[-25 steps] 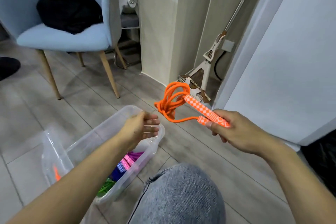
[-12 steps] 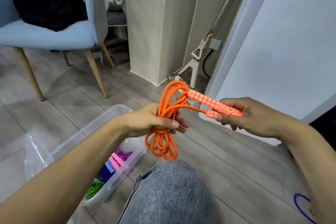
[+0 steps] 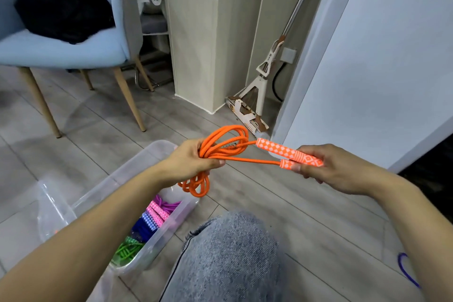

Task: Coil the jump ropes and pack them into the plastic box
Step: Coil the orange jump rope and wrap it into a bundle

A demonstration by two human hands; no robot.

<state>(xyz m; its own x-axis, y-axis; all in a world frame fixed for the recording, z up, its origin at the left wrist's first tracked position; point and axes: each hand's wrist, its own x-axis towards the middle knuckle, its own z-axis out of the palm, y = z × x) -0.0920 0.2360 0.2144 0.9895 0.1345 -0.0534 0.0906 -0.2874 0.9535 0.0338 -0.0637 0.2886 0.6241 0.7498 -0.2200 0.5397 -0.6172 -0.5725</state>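
Observation:
An orange jump rope [image 3: 221, 141] is coiled into loops in the air over the floor. My left hand [image 3: 190, 163] grips the bundle of loops at its middle, with loops sticking out above and hanging below. My right hand [image 3: 329, 167] holds the two orange-and-white patterned handles [image 3: 285, 154] side by side. Two rope strands run taut between my hands. Below my left hand stands the clear plastic box [image 3: 127, 171], holding pink [image 3: 158, 211], blue [image 3: 144, 224] and green [image 3: 126, 250] coiled jump ropes.
My knee in grey jeans [image 3: 230, 257] is at the bottom centre, right of the box. A blue rope loop [image 3: 405, 271] lies on the floor at lower right. A blue chair [image 3: 73, 49] stands at back left, a mop [image 3: 259, 95] leans by the wall.
My left hand rose from over the box and took hold of the orange coil. Since then both hands keep their hold while the view shifted a little.

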